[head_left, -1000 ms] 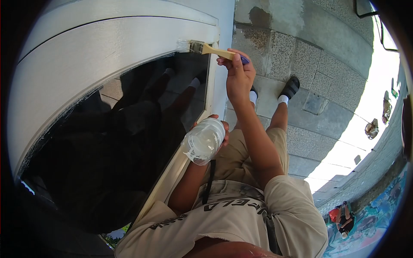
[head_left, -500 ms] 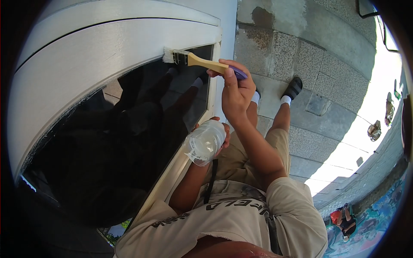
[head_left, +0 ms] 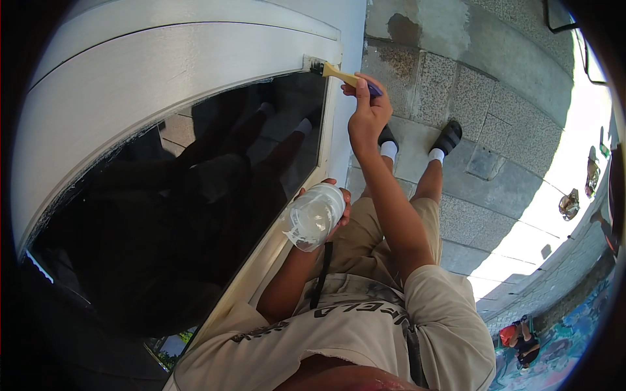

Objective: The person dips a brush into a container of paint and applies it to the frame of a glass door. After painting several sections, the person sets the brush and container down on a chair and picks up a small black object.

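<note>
A flat paintbrush (head_left: pixel 340 73) with a yellow and purple handle is pinched in my right hand (head_left: pixel 370 116). Its bristles press against the white frame (head_left: pixel 215 55) near the upper right corner of a dark glass pane (head_left: pixel 215 189). Lower down, the fingers of my left hand (head_left: pixel 343 202) wrap around a clear plastic container (head_left: pixel 315 215) in front of the frame's side strip. The container is tilted, with white residue on its inner wall.
Stone paving (head_left: pixel 486 127) lies around my feet in dark sandals (head_left: pixel 447 137). A sunlit strip (head_left: pixel 521 244) crosses it on the right. A seated person (head_left: pixel 523 344) is at the lower right, beside a colourful painted surface (head_left: pixel 574 339).
My right hand has moved the paintbrush up and to the right, from the glass's upper edge to the frame's corner. My left hand and the container stay nearly in place.
</note>
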`<state>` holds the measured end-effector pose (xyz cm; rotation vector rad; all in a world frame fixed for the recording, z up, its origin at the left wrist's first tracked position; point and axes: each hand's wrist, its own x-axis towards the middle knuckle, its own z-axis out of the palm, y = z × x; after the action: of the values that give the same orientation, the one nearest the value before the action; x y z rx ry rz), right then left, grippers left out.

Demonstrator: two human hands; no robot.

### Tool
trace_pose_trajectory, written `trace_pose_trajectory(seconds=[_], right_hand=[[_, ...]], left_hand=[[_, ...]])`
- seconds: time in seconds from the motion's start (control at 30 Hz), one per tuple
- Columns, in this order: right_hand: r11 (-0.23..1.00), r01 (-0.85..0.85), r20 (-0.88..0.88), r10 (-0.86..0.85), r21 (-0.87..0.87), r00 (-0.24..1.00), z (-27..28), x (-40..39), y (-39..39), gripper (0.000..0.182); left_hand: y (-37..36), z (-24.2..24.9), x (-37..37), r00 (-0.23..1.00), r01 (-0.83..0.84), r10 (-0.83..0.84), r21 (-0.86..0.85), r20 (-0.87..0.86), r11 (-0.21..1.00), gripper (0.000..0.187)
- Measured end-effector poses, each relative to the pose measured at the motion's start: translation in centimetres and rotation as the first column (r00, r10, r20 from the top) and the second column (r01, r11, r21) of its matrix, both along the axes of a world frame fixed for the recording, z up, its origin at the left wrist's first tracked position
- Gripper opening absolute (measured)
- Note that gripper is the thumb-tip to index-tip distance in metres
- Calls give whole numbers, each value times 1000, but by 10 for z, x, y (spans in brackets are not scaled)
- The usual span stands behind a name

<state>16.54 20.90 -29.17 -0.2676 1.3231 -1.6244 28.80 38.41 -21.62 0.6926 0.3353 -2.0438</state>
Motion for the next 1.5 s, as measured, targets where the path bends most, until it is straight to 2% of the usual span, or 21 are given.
trace_pose_trajectory(seconds=[0.03, 0.13, 0.17, 0.23, 0.3, 0.37, 0.47, 0.5, 0.57, 0.63, 0.77, 0.83, 0.9, 0.93, 0.97, 1.03, 1.07, 1.13, 1.27, 1.4, 1.5], right_hand=[[995, -25, 8, 26, -94, 1000, 26, -2, 2, 25], [952, 39, 234, 34, -302, 972, 81, -3, 9, 27], [952, 39, 232, 34, -303, 972, 81, -1, 8, 27], [922, 80, 388, 79, -379, 918, 79, 1, 3, 28], [941, 77, 439, 81, -330, 895, 40, 6, -1, 28], [986, 56, 445, 19, -155, 895, -12, 10, 2, 28], [996, 61, 278, -75, 57, 958, -59, 8, 6, 26], [997, 59, 280, -72, 55, 957, -64, 8, 5, 26], [984, 94, 80, -107, 150, 991, -71, 9, 4, 25], [991, 81, 44, -86, 107, 995, -33, 8, 1, 24], [969, -15, 56, 30, -247, 998, 79, 0, 8, 25], [950, -20, 88, 49, -312, 995, 102, -1, 10, 26], [916, 32, 267, 83, -400, 960, 109, 0, 8, 27], [922, 56, 355, 90, -382, 931, 95, 1, 5, 29], [921, 54, 354, 94, -386, 931, 73, 2, 3, 29], [978, 56, 405, 31, -201, 914, 21, 4, 0, 28], [978, 53, 405, 35, -203, 913, -6, 5, 0, 28], [997, 51, 214, -63, 65, 975, -43, 5, 1, 27], [989, 98, 79, -107, 113, 991, -41, 8, 2, 25], [978, -20, 82, 38, -206, 996, 79, 0, 9, 27], [902, 25, 242, 89, -430, 966, 124, -4, 17, 30]], left_hand=[[1, -1, 1, 1000, 0, 0, 0, 0, 1000, 67], [5, -2, 4, 1000, -12, 11, 30, 5, 999, 67], [7, -2, 6, 1000, -6, 6, 38, 11, 999, 67], [6, -2, 8, 1000, 0, 0, 43, 17, 999, 66], [4, 0, 8, 998, -4, 3, 25, 55, 1000, 66], [2, 3, 9, 999, 10, -10, 8, 34, 1000, 65], [1, 2, 8, 1000, 21, -21, -19, 6, 1000, 63], [3, 1, 8, 1000, 18, -18, -25, 0, 1000, 63], [8, -2, 9, 1000, 20, -20, -32, 4, 999, 64], [8, -3, 10, 1000, 24, -23, -42, 11, 999, 64], [13, -2, 12, 1000, 3, -4, 24, 9, 1000, 65], [14, -4, 13, 1000, -20, 20, 52, -7, 998, 65], [14, -3, 13, 999, -21, 19, 40, 38, 999, 66], [11, -2, 11, 999, -23, 21, 37, 37, 999, 66], [8, -2, 9, 999, -31, 30, 11, 21, 999, 67], [5, -2, 9, 999, -43, 43, -18, 6, 999, 67], [5, -1, 11, 1000, -22, 22, -15, -7, 1000, 66], [4, -3, 11, 1000, -2, 2, -14, -24, 1000, 65], [7, -7, 11, 1000, 10, -10, -17, -25, 1000, 65], [7, -4, 6, 998, -41, 42, 31, -39, 999, 67], [20, -9, 19, 999, -28, 25, 99, 33, 995, 68]])
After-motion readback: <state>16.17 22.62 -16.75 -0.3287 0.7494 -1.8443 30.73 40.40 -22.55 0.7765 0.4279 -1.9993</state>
